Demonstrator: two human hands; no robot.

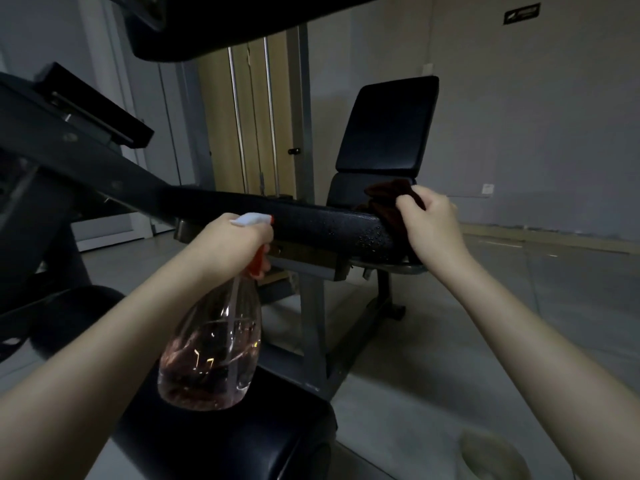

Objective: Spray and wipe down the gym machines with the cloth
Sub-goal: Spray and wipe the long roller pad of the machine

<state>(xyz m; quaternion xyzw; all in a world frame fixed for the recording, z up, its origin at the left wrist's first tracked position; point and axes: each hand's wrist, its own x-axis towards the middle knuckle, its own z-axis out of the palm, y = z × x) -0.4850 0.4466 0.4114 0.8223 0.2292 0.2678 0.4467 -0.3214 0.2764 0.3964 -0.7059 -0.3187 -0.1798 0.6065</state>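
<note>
Nearest, a black seat cushion (242,445) is seen at the lower edge; above it a clear spray bottle (211,355), about a third full of pinkish liquid, is held by its neck in the left hand (235,244), fingers curled round the orange trigger, nozzle aimed at the padded bar (311,226); droplets are noted on the bar's right end. At that end a dark cloth (391,199) is gripped in the right hand (433,220), fingers closed on the bunched fabric, which is pressed against the bar.

Progress, judged: spraying of this bar appears done; wiping is judged barely begun, since the droplets lie unsmeared; the cushion and the upright backrest (388,126) beyond show no wetness, so whether they have been treated cannot be told.

Writing: no label is seen on the bottle; a dark plaque (522,12) on the far wall carries pale marks, too small to read.
</note>
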